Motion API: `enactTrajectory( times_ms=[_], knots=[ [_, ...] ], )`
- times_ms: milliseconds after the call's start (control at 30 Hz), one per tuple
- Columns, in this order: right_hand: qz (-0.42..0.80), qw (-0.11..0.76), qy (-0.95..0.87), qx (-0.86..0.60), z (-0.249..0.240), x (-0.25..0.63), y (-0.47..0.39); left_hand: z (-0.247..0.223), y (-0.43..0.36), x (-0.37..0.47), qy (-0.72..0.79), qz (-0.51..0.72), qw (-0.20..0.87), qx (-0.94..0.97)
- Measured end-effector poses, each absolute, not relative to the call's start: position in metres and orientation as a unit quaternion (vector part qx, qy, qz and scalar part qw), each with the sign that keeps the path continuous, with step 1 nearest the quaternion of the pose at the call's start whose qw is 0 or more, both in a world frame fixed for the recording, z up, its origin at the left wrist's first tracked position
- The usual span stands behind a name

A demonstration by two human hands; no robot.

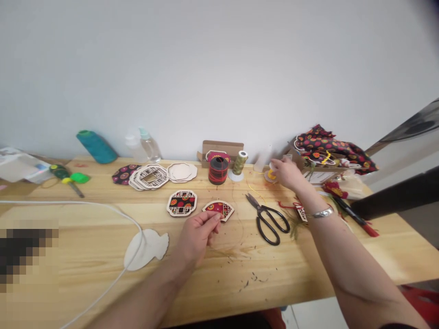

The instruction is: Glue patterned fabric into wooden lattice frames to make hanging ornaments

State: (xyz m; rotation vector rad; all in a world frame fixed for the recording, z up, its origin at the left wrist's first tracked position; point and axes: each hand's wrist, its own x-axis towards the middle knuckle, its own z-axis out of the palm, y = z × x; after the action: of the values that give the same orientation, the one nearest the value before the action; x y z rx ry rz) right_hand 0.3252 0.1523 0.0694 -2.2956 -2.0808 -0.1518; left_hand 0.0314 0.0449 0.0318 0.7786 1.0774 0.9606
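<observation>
My left hand (200,230) is closed, thumb and fingers pinching the lower edge of a fan-shaped wooden ornament (214,207) with dark red patterned cloth and lattice corners. Farther back on the right, my right hand (286,171) reaches out with its fingers closed on the top of a spool of yellow thread (271,175). A loose yellow strand (255,188) trails from that spool across the wood. Just left of the fan lies an octagonal lattice ornament (182,203) with patterned cloth. Black-handled scissors (267,219) rest spread between my two arms.
Red cord spool (218,171) and olive thread spool (241,162) stand near the wall. Stacked lattice pieces (151,177), a teal thread cone (96,147) and a spray bottle (150,146) are left. A white cable (126,210) crosses a pale cutout (151,251). Patterned cloth (329,141) fills a box.
</observation>
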Motion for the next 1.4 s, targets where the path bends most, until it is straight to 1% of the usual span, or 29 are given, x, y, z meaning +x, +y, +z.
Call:
enactTrajectory(
  times_ms=[133,200,267,300,333,433,467,567,667,800,1000,1267,1400],
  knots=[
    [-0.045,0.015,-0.666,-0.744,0.072,0.322,0.149,0.031,0.045,0.033,0.475,0.429,0.69,0.338],
    [-0.067,0.031,-0.665,-0.743,0.077,0.312,0.14,0.031,0.045,0.033,0.468,0.429,0.697,0.332],
    [-0.109,0.091,-0.682,-0.717,0.084,0.292,0.125,0.032,0.044,0.033,0.466,0.427,0.704,0.325],
    [-0.101,0.136,-0.698,-0.696,0.087,0.28,0.115,0.032,0.044,0.033,0.466,0.425,0.706,0.323],
    [-0.058,0.183,-0.718,-0.669,0.088,0.267,0.106,0.033,0.044,0.033,0.467,0.424,0.707,0.321],
    [0.204,0.276,-0.742,-0.576,0.085,0.228,0.079,0.034,0.043,0.034,0.469,0.419,0.709,0.32],
    [0.267,0.302,-0.737,-0.542,0.081,0.219,0.073,0.034,0.043,0.034,0.467,0.416,0.712,0.32],
    [0.378,0.361,-0.71,-0.472,0.067,0.204,0.062,0.033,0.042,0.034,0.453,0.403,0.729,0.317],
    [0.435,0.379,-0.696,-0.427,0.055,0.205,0.06,0.033,0.042,0.034,0.443,0.398,0.74,0.313],
    [0.452,0.4,-0.689,-0.401,0.045,0.207,0.062,0.033,0.043,0.035,0.44,0.391,0.74,0.326],
    [0.453,0.413,-0.671,-0.417,0.041,0.204,0.062,0.031,0.042,0.034,0.435,0.383,0.748,0.323],
    [0.409,0.43,-0.69,-0.414,0.036,0.203,0.063,0.03,0.042,0.034,0.429,0.385,0.751,0.321],
    [0.359,0.428,-0.719,-0.414,0.037,0.202,0.062,0.031,0.042,0.035,0.423,0.382,0.759,0.314]
  ],
)
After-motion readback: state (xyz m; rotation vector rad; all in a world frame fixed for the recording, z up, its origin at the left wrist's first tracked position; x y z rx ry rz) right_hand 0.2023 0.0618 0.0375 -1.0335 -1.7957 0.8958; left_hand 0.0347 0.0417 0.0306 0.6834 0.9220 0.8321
